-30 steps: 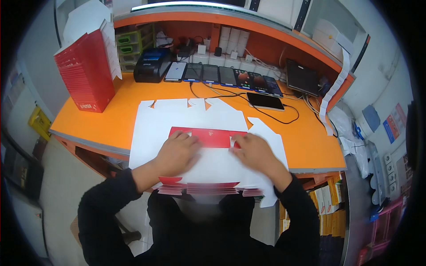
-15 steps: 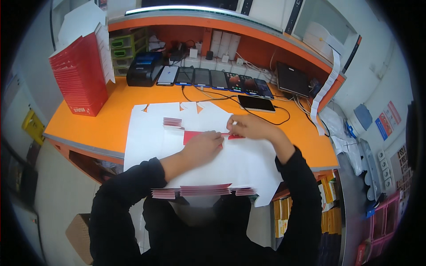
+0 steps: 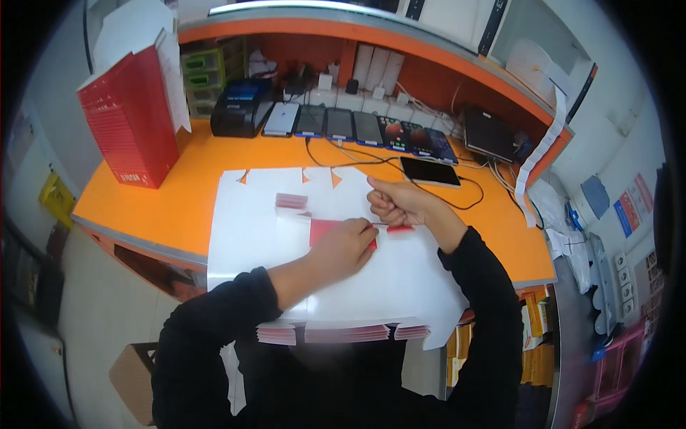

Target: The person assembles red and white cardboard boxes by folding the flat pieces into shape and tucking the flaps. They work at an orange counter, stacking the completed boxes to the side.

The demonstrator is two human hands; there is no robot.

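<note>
The orange desk (image 3: pixel 500 247) spread widest across my head view, its front edge curving with the lens. On it I had the white card sheets (image 3: pixel 250 250), stacked flat with notches along the far edge and the near edge reaching past the desk toward the lap. The red card bundle (image 3: pixel 128 125) stood at the desk's left end, well apart from them. Behind the sheets I saw a black printer (image 3: pixel 243 107) and, just to its right, a row of phones (image 3: pixel 339 123).

My left hand (image 3: pixel 341 247) lay over the red panel (image 3: pixel 324 231), which sat near the middle of the white card sheets; its fingers were bent at the panel's right end, and I could not tell whether they pinched it. My right hand (image 3: pixel 398 202) was just beyond, fingers curled closed with the thumb extended; I could not tell if anything was inside them.

Close below that fist showed a small red flap (image 3: pixel 401 229). Pink-edged flaps (image 3: pixel 291 201) stood up in a short stack beyond the panel's left end.
</note>
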